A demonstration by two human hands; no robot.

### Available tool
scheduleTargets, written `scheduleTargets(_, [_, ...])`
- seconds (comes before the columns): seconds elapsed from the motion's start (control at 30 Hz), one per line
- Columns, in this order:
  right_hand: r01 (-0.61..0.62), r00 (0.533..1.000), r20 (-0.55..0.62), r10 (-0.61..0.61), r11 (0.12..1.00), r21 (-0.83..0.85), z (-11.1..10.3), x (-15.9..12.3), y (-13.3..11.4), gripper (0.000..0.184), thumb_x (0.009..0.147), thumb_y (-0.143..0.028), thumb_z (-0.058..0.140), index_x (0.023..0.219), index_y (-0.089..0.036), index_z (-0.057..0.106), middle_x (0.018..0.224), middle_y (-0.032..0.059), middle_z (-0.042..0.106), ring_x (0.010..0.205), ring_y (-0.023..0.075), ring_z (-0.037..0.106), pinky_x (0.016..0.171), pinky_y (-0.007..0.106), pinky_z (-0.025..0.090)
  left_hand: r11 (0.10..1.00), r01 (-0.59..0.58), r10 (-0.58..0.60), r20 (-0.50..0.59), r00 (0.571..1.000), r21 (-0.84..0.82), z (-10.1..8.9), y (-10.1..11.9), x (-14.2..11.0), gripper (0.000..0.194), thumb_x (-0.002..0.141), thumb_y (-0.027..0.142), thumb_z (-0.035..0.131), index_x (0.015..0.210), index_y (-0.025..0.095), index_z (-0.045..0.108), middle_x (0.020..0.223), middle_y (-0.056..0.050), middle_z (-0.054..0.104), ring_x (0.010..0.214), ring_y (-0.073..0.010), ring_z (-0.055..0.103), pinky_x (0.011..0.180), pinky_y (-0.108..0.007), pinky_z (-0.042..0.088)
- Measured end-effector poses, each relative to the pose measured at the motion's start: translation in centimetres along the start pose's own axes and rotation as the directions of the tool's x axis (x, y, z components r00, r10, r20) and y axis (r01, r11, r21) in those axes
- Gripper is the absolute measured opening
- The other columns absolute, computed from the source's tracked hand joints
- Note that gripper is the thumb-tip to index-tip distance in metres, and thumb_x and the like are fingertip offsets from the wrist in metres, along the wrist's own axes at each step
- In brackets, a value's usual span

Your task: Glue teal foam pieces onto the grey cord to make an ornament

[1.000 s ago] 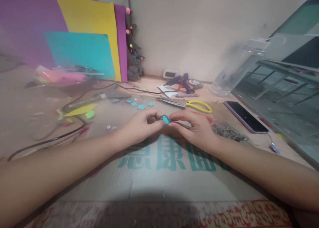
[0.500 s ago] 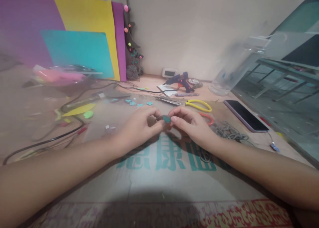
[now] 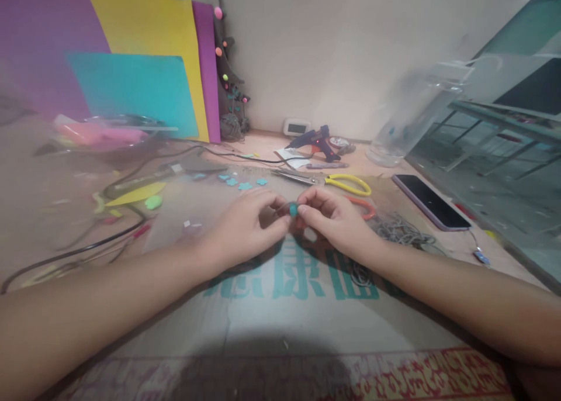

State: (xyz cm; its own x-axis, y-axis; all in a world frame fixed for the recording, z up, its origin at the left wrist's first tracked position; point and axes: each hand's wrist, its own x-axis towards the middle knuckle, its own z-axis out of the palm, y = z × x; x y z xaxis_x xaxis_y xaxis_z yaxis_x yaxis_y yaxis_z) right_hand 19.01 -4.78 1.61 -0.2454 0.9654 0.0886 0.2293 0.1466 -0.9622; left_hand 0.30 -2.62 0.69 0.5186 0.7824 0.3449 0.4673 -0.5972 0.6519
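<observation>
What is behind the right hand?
Beyond the right hand, yellow-handled scissors lie in view, and part of an orange loop shows; the hand hides the rest of that loop.

I can make out a small teal piece (image 3: pixel 293 209), narrow and taller than wide from where I watch, held between the left hand (image 3: pixel 252 221) and the right hand (image 3: pixel 336 221) where they nearly meet, its sides partly covered and its finer detail too blurred to read.

Large teal "康" (image 3: pixel 294 278) reads on the pale board (image 3: pixel 372 328), its neighbouring characters (image 3: pixel 357 278) partly hidden.
</observation>
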Motion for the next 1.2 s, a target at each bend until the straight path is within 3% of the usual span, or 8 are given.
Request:
scheduleTargets(0.1, [0.023,0.999,-0.022,-0.023,1.000,-0.007,-0.14,0.15,0.22,0.011,0.083,-0.026,0.058,0.082,-0.019,0.050,0.065,-0.0040,0.058,0.056,0.0086,0.055,0.049,0.020,0.041,0.989,0.056,-0.059,-0.018,0.998,-0.140,-0.12,0.00,-0.04,0.019,0.091,0.034,0.048,0.090,0.018,0.059,0.084,0.000,0.063,0.080,-0.0164,0.059,0.073,-0.028,0.044])
scheduleTargets(0.2, [0.038,0.999,-0.028,-0.039,0.999,-0.028,-0.25,0.20,0.37,0.011,0.083,-0.027,0.058,0.083,-0.019,0.051,0.066,-0.0035,0.058,0.056,0.0088,0.053,0.049,0.021,0.041,0.969,0.117,-0.122,-0.011,0.992,-0.216,-0.18,-0.07,0.03,0.028,0.094,0.041,0.043,0.084,0.018,0.057,0.077,0.000,0.062,0.075,-0.0161,0.059,0.071,-0.028,0.044])
scheduleTargets(0.37, [0.044,0.998,-0.042,-0.046,0.998,-0.042,-0.26,0.11,0.29,0.011,0.083,-0.027,0.058,0.082,-0.019,0.051,0.068,-0.0032,0.058,0.055,0.0090,0.053,0.049,0.021,0.041,0.976,0.105,-0.103,0.018,0.994,-0.188,-0.12,0.35,0.00,0.029,0.092,0.038,0.046,0.075,0.019,0.060,0.076,-0.001,0.064,0.076,-0.0170,0.059,0.073,-0.030,0.044])
scheduleTargets(0.6, [0.064,0.998,-0.025,-0.065,0.997,-0.044,-0.13,-0.01,0.20,0.011,0.084,-0.028,0.058,0.083,-0.019,0.051,0.067,-0.0028,0.059,0.060,0.0106,0.057,0.056,0.023,0.044,0.976,0.118,-0.105,0.083,0.991,-0.181,0.09,0.69,-0.22,0.025,0.090,0.034,0.049,0.076,0.019,0.062,0.072,0.001,0.065,0.068,-0.0144,0.058,0.064,-0.027,0.043])
scheduleTargets(0.8, [0.078,0.997,-0.023,-0.079,0.994,-0.071,-0.24,0.03,0.26,0.010,0.084,-0.026,0.058,0.082,-0.019,0.051,0.070,-0.0024,0.058,0.062,0.0105,0.057,0.057,0.024,0.044,0.964,0.143,-0.141,0.023,0.990,-0.222,-0.09,0.33,-0.28,0.017,0.087,0.031,0.048,0.085,0.018,0.060,0.077,0.000,0.064,0.073,-0.0159,0.060,0.068,-0.028,0.046])
scheduleTargets(0.97, [0.076,0.997,-0.016,-0.077,0.994,-0.074,-0.27,0.03,0.34,0.010,0.083,-0.027,0.058,0.081,-0.019,0.051,0.069,-0.0026,0.057,0.061,0.0107,0.056,0.057,0.024,0.045,0.987,0.080,-0.086,-0.037,0.996,-0.139,-0.31,0.44,-0.26,0.021,0.090,0.035,0.050,0.081,0.019,0.061,0.079,0.001,0.066,0.076,-0.0163,0.060,0.072,-0.028,0.045])
scheduleTargets(1.2, [0.090,0.995,-0.031,-0.095,0.987,-0.130,-0.08,-0.06,0.00,0.010,0.084,-0.027,0.057,0.081,-0.019,0.051,0.070,-0.0017,0.057,0.061,0.0104,0.054,0.053,0.022,0.043,0.994,0.074,-0.077,-0.032,0.997,-0.086,-0.21,0.67,-0.34,0.018,0.088,0.032,0.053,0.078,0.020,0.063,0.079,0.001,0.068,0.075,-0.0163,0.061,0.072,-0.028,0.046])
